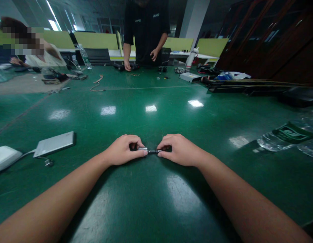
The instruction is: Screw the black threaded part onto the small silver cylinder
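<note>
Between my hands is a slim, dark, shiny rod (152, 151) with a thicker silver part at its left end; it looks like a small tool or pen, but its kind is too small to make out. My left hand (124, 150) pinches the silver part between thumb and fingers. My right hand (183, 150) is closed in a pinch on the thin right end, and its fingertips cover that end. The rod lies level, just over the green tabletop (151, 125) or touching it; I cannot tell which.
To the left lie a silver power bank (55, 143) and a white device (5, 157) with a cable. Plastic water bottles (285, 136) lie on the right. Across the table stands a person in black (148, 33); another person (45, 55) is at far left. Black strips (247, 86) lie far right.
</note>
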`<state>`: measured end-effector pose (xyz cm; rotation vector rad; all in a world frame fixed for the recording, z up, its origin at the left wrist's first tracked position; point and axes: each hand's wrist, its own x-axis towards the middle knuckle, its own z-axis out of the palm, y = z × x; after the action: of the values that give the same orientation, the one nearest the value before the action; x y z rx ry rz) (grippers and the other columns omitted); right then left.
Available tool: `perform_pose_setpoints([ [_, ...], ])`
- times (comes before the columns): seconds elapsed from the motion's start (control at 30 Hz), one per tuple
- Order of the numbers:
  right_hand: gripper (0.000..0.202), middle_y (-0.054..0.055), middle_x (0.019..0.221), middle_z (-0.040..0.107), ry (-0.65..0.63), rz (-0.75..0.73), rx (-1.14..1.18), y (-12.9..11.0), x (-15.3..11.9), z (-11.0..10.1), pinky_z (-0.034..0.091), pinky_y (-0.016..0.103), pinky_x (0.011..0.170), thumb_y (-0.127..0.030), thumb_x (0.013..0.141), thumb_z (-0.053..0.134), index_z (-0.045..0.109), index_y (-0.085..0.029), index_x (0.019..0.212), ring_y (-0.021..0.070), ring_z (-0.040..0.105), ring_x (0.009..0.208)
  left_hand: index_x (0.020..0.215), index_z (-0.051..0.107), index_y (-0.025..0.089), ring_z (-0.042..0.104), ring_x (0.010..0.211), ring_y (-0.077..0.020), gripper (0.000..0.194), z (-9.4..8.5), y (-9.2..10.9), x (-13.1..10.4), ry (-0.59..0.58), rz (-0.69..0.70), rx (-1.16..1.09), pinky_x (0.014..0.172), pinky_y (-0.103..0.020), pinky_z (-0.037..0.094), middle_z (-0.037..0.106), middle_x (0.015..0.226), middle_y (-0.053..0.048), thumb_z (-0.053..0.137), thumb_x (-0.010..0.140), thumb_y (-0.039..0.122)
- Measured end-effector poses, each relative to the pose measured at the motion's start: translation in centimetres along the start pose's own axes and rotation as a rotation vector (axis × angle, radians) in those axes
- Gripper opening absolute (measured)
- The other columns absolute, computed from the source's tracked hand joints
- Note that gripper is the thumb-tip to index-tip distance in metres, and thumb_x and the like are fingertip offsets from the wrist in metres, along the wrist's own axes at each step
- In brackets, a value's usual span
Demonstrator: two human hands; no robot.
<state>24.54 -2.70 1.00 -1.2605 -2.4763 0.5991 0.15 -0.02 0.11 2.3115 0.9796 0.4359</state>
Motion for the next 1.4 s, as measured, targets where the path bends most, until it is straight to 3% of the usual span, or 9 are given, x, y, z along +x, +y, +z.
perform_pose_setpoints([
  [0.47, 0.013, 0.004, 0.081, 0.070, -0.007, 0.085, -0.051, 0.9, -0.5, -1.2, 0.045, 0.027, 0.068, -0.018, 0.076, 0.068, 0.077, -0.018, 0.086, 0.0153, 0.062, 0.074, 0.085, 0.073, 0.017, 0.057, 0.070, -0.0144, 0.028, -0.1, -0.2, -0.2, -0.005, 0.000, -0.005, 0.065, -0.025, 0.039, 0.068, 0.078, -0.002, 0.066, 0.085, 0.044],
  [0.73, 0.012, 0.005, 0.080, 0.070, -0.003, 0.063, -0.012, 0.1, -0.3, -0.6, 0.045, 0.028, 0.065, -0.020, 0.077, 0.069, 0.077, -0.018, 0.086, 0.0155, 0.062, 0.071, 0.084, 0.072, 0.015, 0.056, 0.068, -0.0141, 0.031, 0.0, 0.0, -0.1, 0.003, 0.006, 0.011, 0.063, -0.024, 0.039, 0.066, 0.076, -0.002, 0.065, 0.085, 0.045],
  [0.97, 0.048, 0.003, 0.104, 0.074, 0.174, -0.096, 0.230, -0.5, -0.2, 0.3, 0.047, 0.035, 0.094, -0.004, 0.076, 0.059, 0.066, -0.023, 0.119, 0.0175, 0.064, 0.101, 0.083, 0.071, 0.015, 0.054, 0.065, -0.0129, 0.029, 0.1, -0.1, 0.0, 0.016, 0.016, 0.008, 0.061, -0.023, 0.037, 0.064, 0.072, -0.001, 0.066, 0.084, 0.044],
  [1.1, 0.037, 0.007, 0.106, 0.073, 0.166, -0.077, 0.132, -0.2, -0.2, 0.5, 0.049, 0.035, 0.090, -0.006, 0.074, 0.063, 0.070, -0.017, 0.109, 0.0196, 0.064, 0.099, 0.084, 0.071, 0.016, 0.055, 0.067, -0.0136, 0.028, 0.1, -0.1, -0.1, 0.012, -0.001, 0.009, 0.062, -0.024, 0.038, 0.065, 0.073, -0.001, 0.067, 0.083, 0.043],
  [1.4, 0.013, 0.005, 0.085, 0.072, 0.064, -0.067, 0.057, -0.3, 0.2, 1.0, 0.046, 0.031, 0.079, -0.017, 0.079, 0.069, 0.075, -0.017, 0.091, 0.0178, 0.061, 0.085, 0.089, 0.070, 0.017, 0.056, 0.069, -0.0138, 0.028, 0.1, 0.0, 0.0, 0.009, -0.023, 0.030, 0.063, -0.025, 0.039, 0.066, 0.078, 0.000, 0.075, 0.074, 0.040],
])
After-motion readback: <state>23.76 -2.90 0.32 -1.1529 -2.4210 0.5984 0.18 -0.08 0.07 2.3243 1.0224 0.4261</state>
